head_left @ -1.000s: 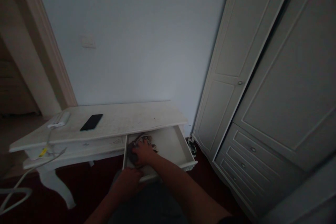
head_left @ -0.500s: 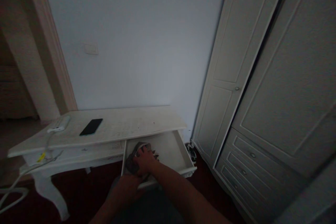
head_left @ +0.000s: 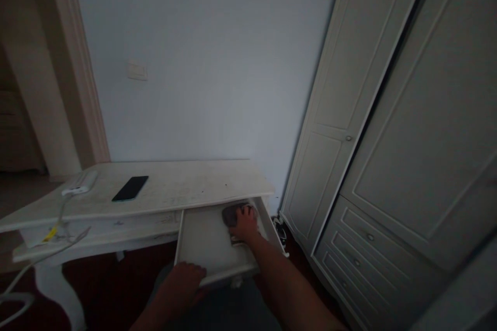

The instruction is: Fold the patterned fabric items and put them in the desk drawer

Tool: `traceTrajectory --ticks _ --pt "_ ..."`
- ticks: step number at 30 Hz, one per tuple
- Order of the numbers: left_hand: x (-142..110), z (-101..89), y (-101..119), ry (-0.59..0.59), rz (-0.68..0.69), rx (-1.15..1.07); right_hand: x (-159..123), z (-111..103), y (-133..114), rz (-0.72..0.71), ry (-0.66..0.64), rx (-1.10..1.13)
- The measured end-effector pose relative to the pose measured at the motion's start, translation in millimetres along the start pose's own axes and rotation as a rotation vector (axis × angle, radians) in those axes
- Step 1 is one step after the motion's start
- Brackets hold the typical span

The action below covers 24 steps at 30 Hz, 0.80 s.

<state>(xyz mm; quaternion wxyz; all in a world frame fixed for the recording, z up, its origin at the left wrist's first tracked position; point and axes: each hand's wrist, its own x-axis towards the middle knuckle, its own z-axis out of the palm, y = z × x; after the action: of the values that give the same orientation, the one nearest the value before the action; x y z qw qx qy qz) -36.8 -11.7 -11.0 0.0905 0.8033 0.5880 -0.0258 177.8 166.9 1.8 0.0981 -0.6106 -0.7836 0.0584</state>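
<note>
An open white drawer juts out from the white table. Inside it, toward the right rear, my right hand presses down on a grey cloth, fingers curled over it. Part of the bunched cloth is hidden under the palm. My left hand grips the drawer's front left corner, with its fingers bent over the top edge.
On the tabletop lie a dark phone and a white power strip with a cable. A white wardrobe stands to the right. Shoes sit on the dark red floor between drawer and wardrobe.
My right hand has moved the grey cloth from the drawer's left side to its right rear. My left hand stays at the front left corner. The view has shifted slightly.
</note>
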Motion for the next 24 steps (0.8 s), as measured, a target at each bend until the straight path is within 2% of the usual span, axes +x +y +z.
traceTrajectory --ticks 3,5,7,10,14,19,21,24 --pt "0.2 0.0 1.9 0.015 -0.002 -0.010 -6.4 -5.8 22.7 0.091 0.030 0.005" --pt "0.2 -2.2 3.5 0.008 0.005 -0.013 -7.6 -6.6 24.9 0.112 0.030 0.020" --pt "0.1 -5.5 5.0 -0.006 0.008 -0.009 -4.8 -5.2 16.8 0.123 0.025 0.038" --pt "-0.1 -9.7 6.5 -0.030 -0.001 0.003 3.2 0.3 -9.6 0.090 0.018 0.068" --pt "-0.8 -10.3 6.8 -0.046 -0.001 0.014 8.6 10.8 -58.6 -0.040 -0.001 0.102" --pt "-1.0 -11.5 6.5 -0.043 -0.001 -0.002 -0.8 20.4 -113.1 -0.267 -0.079 0.114" --pt "-0.3 -13.2 6.3 -0.044 -0.001 -0.008 -6.0 21.8 -123.0 -0.387 -0.109 0.079" --pt "0.7 -16.2 6.1 -0.043 -0.002 -0.005 -10.3 22.4 -120.6 -0.587 -0.140 -0.033"
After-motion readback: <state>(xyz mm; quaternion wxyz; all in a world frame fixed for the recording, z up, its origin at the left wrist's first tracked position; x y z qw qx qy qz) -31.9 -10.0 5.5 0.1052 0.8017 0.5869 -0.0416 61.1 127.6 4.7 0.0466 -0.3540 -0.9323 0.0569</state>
